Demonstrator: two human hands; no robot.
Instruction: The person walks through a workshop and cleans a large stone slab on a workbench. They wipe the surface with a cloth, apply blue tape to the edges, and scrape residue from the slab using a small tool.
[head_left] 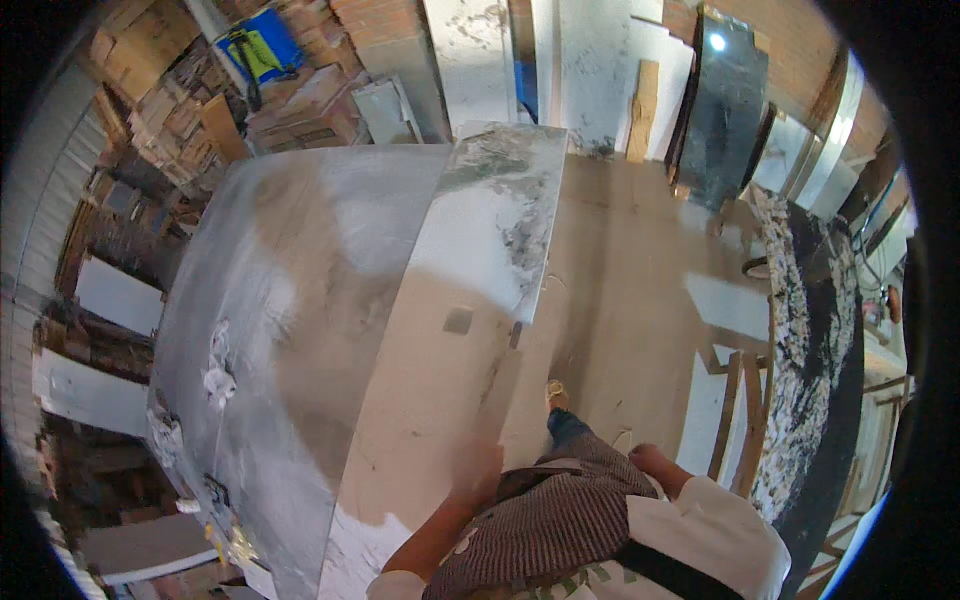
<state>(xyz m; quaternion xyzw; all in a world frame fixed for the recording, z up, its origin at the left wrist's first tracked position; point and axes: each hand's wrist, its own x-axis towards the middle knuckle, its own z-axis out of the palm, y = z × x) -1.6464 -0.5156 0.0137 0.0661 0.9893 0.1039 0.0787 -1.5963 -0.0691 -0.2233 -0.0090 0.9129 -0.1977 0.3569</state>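
Note:
A long white stone slab [480,215] with grey veining lies along the right edge of a large grey table [250,230]. A small dark square [458,320] shows on its face; whether it is a hole or a mark I cannot tell. My left hand [480,468] is over the slab's near right part, smeared by motion, and contact with the stone is unclear. On the right, my right hand [648,459] hangs low beside my striped apron [540,525], away from the slab. Its fingers are not clearly visible.
Several slabs [480,60] lean on the far brick wall, one of them dark and glossy [722,110]. A black-and-white stone top [800,400] stands on a wooden frame [738,420] at the right. Cartons and stacked offcuts [300,110] crowd the left.

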